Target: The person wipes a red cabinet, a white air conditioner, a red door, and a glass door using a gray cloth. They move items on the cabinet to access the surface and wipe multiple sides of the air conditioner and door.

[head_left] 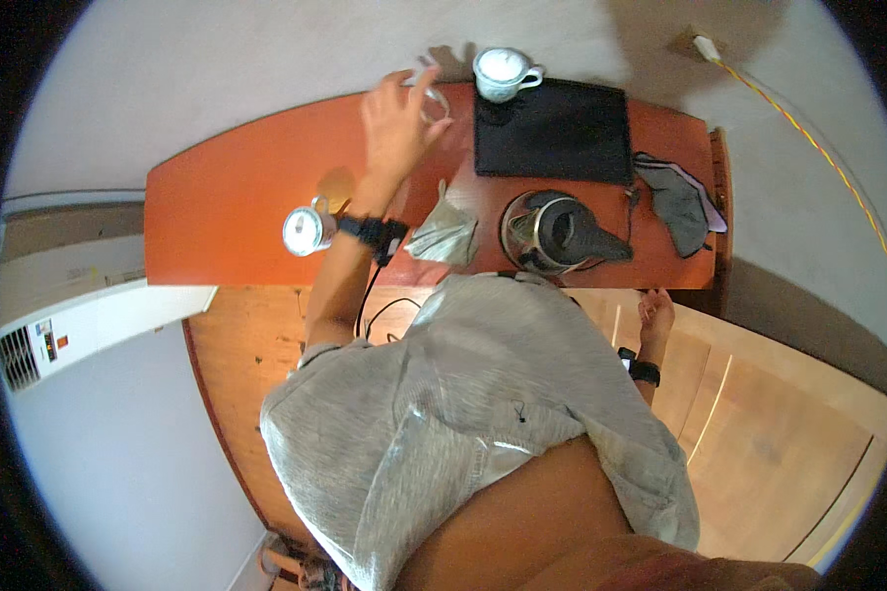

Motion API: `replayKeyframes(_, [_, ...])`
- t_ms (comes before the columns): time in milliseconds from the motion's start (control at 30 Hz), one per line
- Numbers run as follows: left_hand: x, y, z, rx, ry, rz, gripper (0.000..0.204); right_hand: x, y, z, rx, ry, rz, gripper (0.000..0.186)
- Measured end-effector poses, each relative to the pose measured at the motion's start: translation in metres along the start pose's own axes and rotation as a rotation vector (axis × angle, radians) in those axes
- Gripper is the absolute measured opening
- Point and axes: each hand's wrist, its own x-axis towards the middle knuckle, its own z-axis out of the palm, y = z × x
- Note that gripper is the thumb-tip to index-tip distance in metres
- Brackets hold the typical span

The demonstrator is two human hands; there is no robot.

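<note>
At the back edge of the table, my left hand has thumb and fingers curved around a small clear glass. A patterned white cup with a handle stands to its right, on the far corner of a flat black panel. Below my left wrist, a lidded white mug stands near the front left. Past the table's front edge, low on the right, is my right hand, its fingers curled and nothing visible in them. Between my arms sits an electric kettle with a dark lid and steel rim.
A crumpled pale cloth lies left of the kettle. Grey fabric with a light edge is at the right end of the reddish table. A yellow-red cord hangs from a wall plug. Black cable runs from my left wrist.
</note>
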Motion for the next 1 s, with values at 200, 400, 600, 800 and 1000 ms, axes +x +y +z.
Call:
replayKeyframes(200, [-0.111, -0.085, -0.11, 0.201, -0.118, -0.269, 0.099, 0.006, 0.003, -0.006, -0.005, 0.013, 0.035, 0.022])
replayKeyframes(400, [-0.19, -0.103, -0.106, -0.002, -0.293, -0.482, 0.096, 0.035, -0.06, 0.02, -0.234, -0.057, 0.045, 0.024])
replayKeyframes(600, [-0.193, -0.106, -0.085, 0.026, -0.246, -0.573, 0.08, 0.046, -0.064, 0.023, -0.217, 0.034, 0.14, 0.027])
replayKeyframes(800, [-0.178, -0.099, -0.085, -0.046, -0.264, -0.48, 0.075, 0.033, -0.054, 0.018, -0.216, -0.006, 0.111, 0.031])
replayKeyframes(1000, [-0.081, -0.042, -0.102, -0.265, -0.309, -0.081, 0.072, 0.018, -0.048, 0.02, -0.255, -0.033, 0.064, 0.031])
